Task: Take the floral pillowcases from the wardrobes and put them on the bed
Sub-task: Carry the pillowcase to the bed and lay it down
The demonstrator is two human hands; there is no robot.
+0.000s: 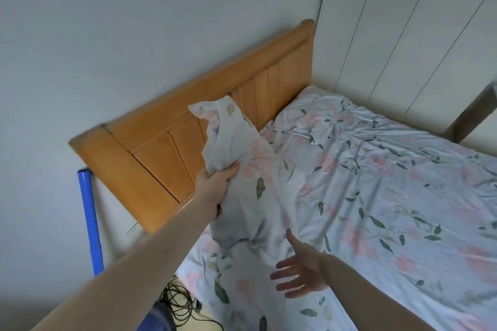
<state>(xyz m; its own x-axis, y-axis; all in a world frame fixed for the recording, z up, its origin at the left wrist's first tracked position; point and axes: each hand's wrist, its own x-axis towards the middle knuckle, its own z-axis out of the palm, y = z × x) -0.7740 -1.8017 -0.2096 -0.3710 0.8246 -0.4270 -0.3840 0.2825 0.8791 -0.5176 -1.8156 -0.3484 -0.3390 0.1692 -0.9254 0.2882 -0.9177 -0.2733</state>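
My left hand grips a crumpled floral pillowcase, white with pink flowers and green leaves, and holds it up above the near corner of the bed. Its lower part hangs down toward the sheet. My right hand hovers with fingers spread just over the bed's near edge, below the hanging cloth, and holds nothing. The bed wears a sheet in the same floral print. A second floral pillowcase lies rumpled at the head of the bed, close to the headboard. White wardrobes with closed doors stand behind the bed at the right.
A wooden headboard stands against the white wall. A blue pole leans beside the bed's left corner. Black cables lie coiled on the floor below the bed edge.
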